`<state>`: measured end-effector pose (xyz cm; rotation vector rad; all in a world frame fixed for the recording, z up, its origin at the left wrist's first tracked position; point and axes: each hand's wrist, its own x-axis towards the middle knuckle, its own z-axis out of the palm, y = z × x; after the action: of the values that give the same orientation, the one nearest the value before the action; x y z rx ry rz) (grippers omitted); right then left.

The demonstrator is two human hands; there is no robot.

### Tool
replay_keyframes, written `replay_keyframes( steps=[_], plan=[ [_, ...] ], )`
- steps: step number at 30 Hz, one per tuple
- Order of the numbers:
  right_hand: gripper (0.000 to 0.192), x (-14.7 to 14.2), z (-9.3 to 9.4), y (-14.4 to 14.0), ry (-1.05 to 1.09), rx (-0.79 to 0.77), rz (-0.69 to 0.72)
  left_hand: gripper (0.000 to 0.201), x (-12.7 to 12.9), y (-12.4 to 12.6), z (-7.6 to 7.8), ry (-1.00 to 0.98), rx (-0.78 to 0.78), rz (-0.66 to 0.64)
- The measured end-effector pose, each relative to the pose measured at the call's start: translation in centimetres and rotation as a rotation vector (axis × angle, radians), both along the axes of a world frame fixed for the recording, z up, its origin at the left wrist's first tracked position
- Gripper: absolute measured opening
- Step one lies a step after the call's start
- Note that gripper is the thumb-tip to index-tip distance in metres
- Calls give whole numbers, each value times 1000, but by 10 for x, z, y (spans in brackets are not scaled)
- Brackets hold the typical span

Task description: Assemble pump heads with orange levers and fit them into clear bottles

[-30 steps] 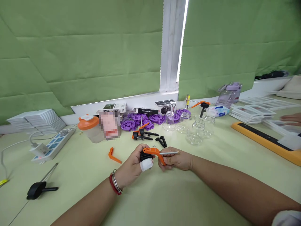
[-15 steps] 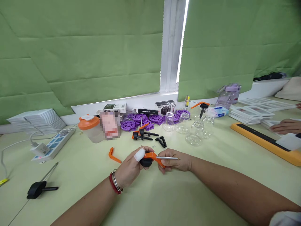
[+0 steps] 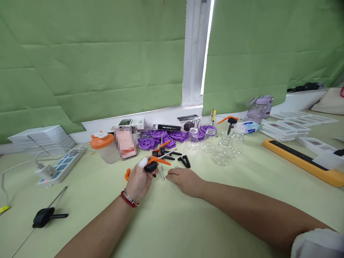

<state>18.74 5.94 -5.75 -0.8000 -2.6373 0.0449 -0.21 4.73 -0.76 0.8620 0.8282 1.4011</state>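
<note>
My left hand (image 3: 139, 180), with a white wrap on one finger and red and silver bangles at the wrist, grips a small black and orange pump part (image 3: 153, 164) with a thin metal tube sticking out to the right. It holds the part just above the pale green table (image 3: 188, 222). My right hand (image 3: 185, 180) rests palm down on the table, fingertips next to a loose metal pin (image 3: 162, 172). An orange lever piece (image 3: 127, 174) lies half hidden behind my left hand.
Further back lie more black and orange pump parts (image 3: 164, 153), purple discs (image 3: 158, 138), small glass jars (image 3: 223, 150), an orange-lidded cup (image 3: 103, 146). A power strip (image 3: 57, 166) and black pump head (image 3: 44, 216) lie left; an orange-edged tray (image 3: 303, 159) and card stacks right.
My left hand carried the pump part up and to the left. My right hand let go of it and dropped flat onto the table. Another person's hand at the right edge is gone.
</note>
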Motion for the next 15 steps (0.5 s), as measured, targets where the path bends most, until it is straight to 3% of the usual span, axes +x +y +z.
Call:
replay_keyframes(
  steps=[3,6,15],
  plan=[
    [24,-16,6,7,-211,238,76,21,2,-2,-1,-6,1,6],
    [21,-28,12,11,-322,369,149,20,1,-2,-3,-24,-1,3],
    [20,-30,15,8,-384,475,214,17,2,1,-3,-59,-31,-25]
  ],
)
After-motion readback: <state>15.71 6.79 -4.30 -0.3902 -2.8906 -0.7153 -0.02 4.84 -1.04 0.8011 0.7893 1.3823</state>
